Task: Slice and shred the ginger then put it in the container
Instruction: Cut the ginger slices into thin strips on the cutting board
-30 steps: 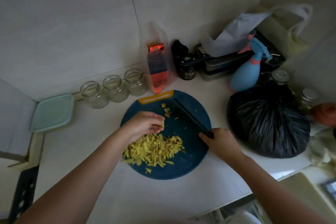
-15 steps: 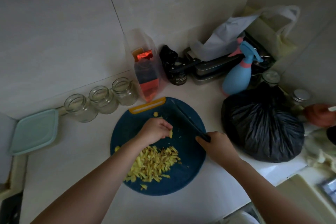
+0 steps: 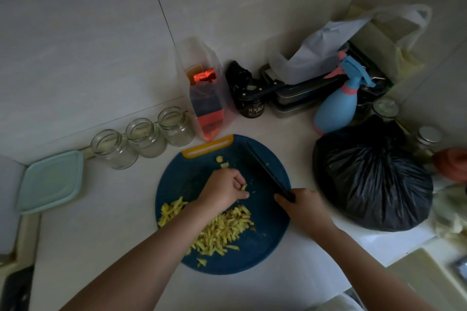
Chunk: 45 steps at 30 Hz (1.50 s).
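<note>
Now, left grip point(image 3: 222, 190): narrow, pinching small ginger piece point(image 3: 244, 187) at fingertips.
Right grip point(image 3: 303, 209): wrapped round knife point(image 3: 265, 171) handle.
Ginger shreds point(image 3: 219, 232): heaped behind left grip, under wrist.
Handling: probably light, stiff, damp-sticky; best gathered in bunches.

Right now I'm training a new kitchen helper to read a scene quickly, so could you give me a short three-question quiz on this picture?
1. True or false: the right hand grips the dark knife, whose blade is over the round blue cutting board.
2. What does the left hand pinch? A) a spoon B) a small yellow ginger piece C) a lemon wedge
3. How many open clear glass jars stand in a row?
Key: 1 true; 2 B; 3 three.
</note>
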Motion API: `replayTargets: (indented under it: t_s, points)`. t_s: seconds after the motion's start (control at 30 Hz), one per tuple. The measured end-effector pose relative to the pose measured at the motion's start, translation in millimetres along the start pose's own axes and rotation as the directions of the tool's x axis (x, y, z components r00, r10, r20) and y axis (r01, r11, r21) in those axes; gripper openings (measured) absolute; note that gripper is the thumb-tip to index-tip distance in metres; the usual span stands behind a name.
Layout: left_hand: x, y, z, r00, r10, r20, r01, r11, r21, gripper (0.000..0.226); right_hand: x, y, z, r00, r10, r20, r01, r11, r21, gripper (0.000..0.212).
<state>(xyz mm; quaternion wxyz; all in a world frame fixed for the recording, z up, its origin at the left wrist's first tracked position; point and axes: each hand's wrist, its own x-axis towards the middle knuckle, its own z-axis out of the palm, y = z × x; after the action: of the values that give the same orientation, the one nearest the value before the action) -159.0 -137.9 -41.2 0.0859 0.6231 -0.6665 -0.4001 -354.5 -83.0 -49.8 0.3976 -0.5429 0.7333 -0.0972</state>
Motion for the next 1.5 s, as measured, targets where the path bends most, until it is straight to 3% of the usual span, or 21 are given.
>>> replayTargets:
  t_s: [0.1,0.3,0.5,0.6,0.7,0.87,1.03,1.17,1.33,1.5]
  points:
    - [-3.8,2.4,4.8,0.996,0.079,-0.038,-0.073,0.988,0.137,0.013,-0.9,1.0,-0.6,1.0,-0.006,0.004,0.006,1.0,0.003,0.034]
    - [-10.2,-1.1,0.7,0.98,0.196,0.016,-0.192,0.936,0.295,0.018,-1.8,3.6,0.1,1.0,-0.003,0.01,0.003,1.0,-0.02,0.039]
    - [-8.9,-3.7,-33.6,0.95,-0.011,0.312,-0.103,0.933,0.346,0.033,-4.2,4.5,-0.3,1.0,-0.016,0.021,0.016,0.999,-0.035,0.036]
    - [1.2,-6.5,-46.8,0.994,0.017,0.106,-0.043,0.966,0.255,0.023,-4.2,3.9,-0.1,1.0,-0.013,0.023,0.014,0.999,-0.041,0.034]
    - [15.1,-8.9,-51.6,0.986,0.074,-0.15,-0.044,0.98,0.197,0.031,-3.7,0.7,1.0,1.0,-0.014,0.025,0.015,0.999,-0.04,0.037]
    - [32.7,-13.3,-49.8,0.997,0.072,-0.028,-0.058,0.94,0.337,0.056,-0.7,-3.5,1.3,0.999,-0.027,0.03,0.028,0.998,-0.052,0.036]
    - [32.7,-25.0,-46.5,0.987,0.127,-0.096,-0.092,0.947,0.308,0.024,1.6,-4.6,1.4,0.999,-0.03,0.027,0.032,0.995,-0.096,0.033]
    - [32.4,-34.3,-49.0,0.993,0.043,-0.108,-0.02,0.977,0.212,0.01,2.9,-5.2,1.5,0.999,-0.037,0.027,0.039,0.995,-0.096,0.029]
    - [32.2,-36.8,-52.9,0.969,-0.058,-0.24,0.055,0.998,-0.018,0.006,5.1,-7.1,1.8,0.999,-0.039,0.026,0.042,0.992,-0.12,0.029]
    - [28.0,-22.4,-40.1,0.95,0.127,-0.285,-0.097,0.988,0.117,0.003,6.0,-8.3,1.8,0.999,-0.046,0.011,0.047,0.99,-0.13,0.03]
